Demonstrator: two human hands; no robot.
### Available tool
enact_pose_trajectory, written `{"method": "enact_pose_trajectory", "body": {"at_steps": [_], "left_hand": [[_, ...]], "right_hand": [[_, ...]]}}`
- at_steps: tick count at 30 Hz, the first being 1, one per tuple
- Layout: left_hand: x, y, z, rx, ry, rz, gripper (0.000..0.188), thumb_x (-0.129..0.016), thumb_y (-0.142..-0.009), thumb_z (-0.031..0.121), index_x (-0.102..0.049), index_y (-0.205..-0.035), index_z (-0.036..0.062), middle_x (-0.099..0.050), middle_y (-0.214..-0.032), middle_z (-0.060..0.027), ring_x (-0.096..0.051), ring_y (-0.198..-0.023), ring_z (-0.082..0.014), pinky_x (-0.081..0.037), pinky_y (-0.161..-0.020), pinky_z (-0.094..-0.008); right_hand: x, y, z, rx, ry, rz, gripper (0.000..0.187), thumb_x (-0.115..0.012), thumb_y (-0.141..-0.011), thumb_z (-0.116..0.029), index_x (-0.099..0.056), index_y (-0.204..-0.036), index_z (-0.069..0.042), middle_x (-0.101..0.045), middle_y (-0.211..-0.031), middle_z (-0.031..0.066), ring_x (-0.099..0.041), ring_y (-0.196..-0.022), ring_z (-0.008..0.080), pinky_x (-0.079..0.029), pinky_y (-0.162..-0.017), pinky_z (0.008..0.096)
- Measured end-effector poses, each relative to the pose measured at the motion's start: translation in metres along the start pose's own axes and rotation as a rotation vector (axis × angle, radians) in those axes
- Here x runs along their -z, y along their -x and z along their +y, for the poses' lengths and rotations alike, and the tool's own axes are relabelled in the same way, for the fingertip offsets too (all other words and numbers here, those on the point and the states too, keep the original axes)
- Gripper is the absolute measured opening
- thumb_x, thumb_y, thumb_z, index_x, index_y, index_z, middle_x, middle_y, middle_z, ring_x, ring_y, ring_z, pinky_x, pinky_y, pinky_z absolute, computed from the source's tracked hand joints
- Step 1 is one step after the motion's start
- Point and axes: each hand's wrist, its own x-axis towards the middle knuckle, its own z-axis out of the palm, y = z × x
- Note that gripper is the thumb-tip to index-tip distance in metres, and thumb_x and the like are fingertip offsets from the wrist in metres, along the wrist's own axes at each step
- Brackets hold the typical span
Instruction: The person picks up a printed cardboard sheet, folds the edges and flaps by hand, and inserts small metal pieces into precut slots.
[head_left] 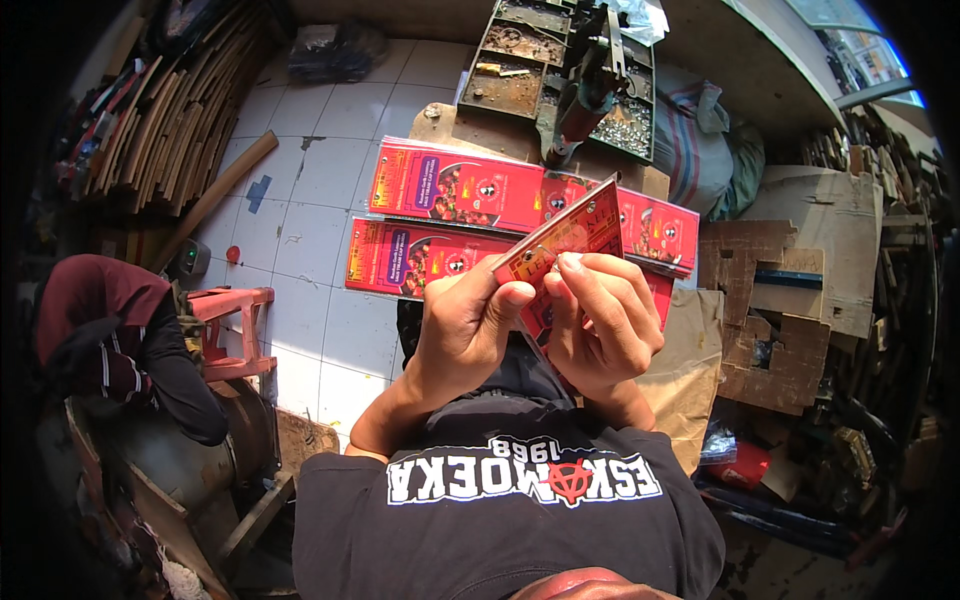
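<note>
My left hand [462, 322] grips the edge of a red printed card [585, 232] with yellow lettering, held tilted up before my chest. A small round eyelet or hole shows near its upper corner. My right hand [612, 318] is closed in a pinch against the card's face, thumb and forefinger pressed together. Something tiny and pale may be between those fingertips; it is too small to name. Beyond my hands lies a stack of similar red printed cards [520, 195], and nearer, another stack [385, 258], partly hidden by my left hand.
A dark hand press [590, 105] stands behind the cards, beside compartment trays [510, 88] of small metal pieces. At the left are a red plastic stool [230, 310] and a person in a dark sleeve [180, 385]. Cut cardboard [765, 350] and a striped sack [695, 150] lie right.
</note>
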Motion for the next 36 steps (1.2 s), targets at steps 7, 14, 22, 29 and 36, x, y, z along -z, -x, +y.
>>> {"method": "enact_pose_trajectory", "body": {"at_steps": [7, 14, 22, 29, 36], "left_hand": [[-0.002, -0.001, 0.005, 0.013, 0.057, 0.013, 0.033, -0.055, -0.097, 0.027, -0.062, -0.1, -0.005, -0.064, -0.068, -0.0081, -0.063, -0.057, -0.0128, -0.047, -0.051, -0.0247], [-0.003, 0.002, -0.002, -0.003, 0.038, 0.035, 0.033, -0.056, -0.096, 0.027, -0.062, -0.1, -0.0051, -0.065, -0.068, -0.0084, -0.065, -0.058, -0.0137, -0.048, -0.051, -0.0245], [-0.001, 0.002, 0.001, -0.041, 0.004, 0.007, 0.031, -0.055, -0.097, 0.025, -0.062, -0.099, -0.0045, -0.064, -0.067, -0.0096, -0.067, -0.06, -0.0153, -0.049, -0.051, -0.0256], [0.0, 0.003, -0.013, 0.044, 0.068, 0.061, 0.03, -0.055, -0.097, 0.024, -0.061, -0.102, -0.0052, -0.065, -0.067, -0.0081, -0.066, -0.061, -0.0118, -0.05, -0.052, -0.0247], [-0.005, 0.004, -0.019, 0.177, 0.335, 0.232, 0.034, -0.053, -0.098, 0.021, -0.052, -0.123, -0.0014, -0.067, -0.086, -0.0084, -0.063, -0.071, -0.0084, -0.05, -0.06, -0.0213]], "right_hand": [[-0.004, 0.01, 0.002, 0.084, 0.032, 0.021, 0.035, -0.068, -0.069, 0.009, -0.067, -0.103, 0.002, -0.068, -0.088, 0.0096, -0.067, -0.08, 0.0261, -0.056, -0.068, 0.0321], [-0.005, 0.011, 0.001, 0.037, -0.029, 0.041, 0.033, -0.068, -0.07, 0.01, -0.066, -0.102, 0.003, -0.069, -0.088, 0.0101, -0.068, -0.077, 0.0254, -0.058, -0.069, 0.0319], [-0.008, 0.018, -0.002, 0.069, 0.069, 0.024, 0.034, -0.066, -0.068, 0.007, -0.069, -0.101, -0.001, -0.069, -0.088, 0.0079, -0.068, -0.082, 0.0247, -0.056, -0.071, 0.031], [-0.02, 0.018, 0.0, -0.015, 0.016, 0.016, 0.033, -0.066, -0.067, 0.005, -0.07, -0.099, -0.001, -0.069, -0.088, 0.0098, -0.068, -0.081, 0.0262, -0.055, -0.069, 0.0328], [-0.009, 0.024, 0.014, -0.554, -0.216, 0.127, 0.024, -0.072, -0.078, 0.003, -0.067, -0.101, -0.001, -0.07, -0.092, 0.0133, -0.067, -0.088, 0.0213, -0.051, -0.082, 0.0326]]}}
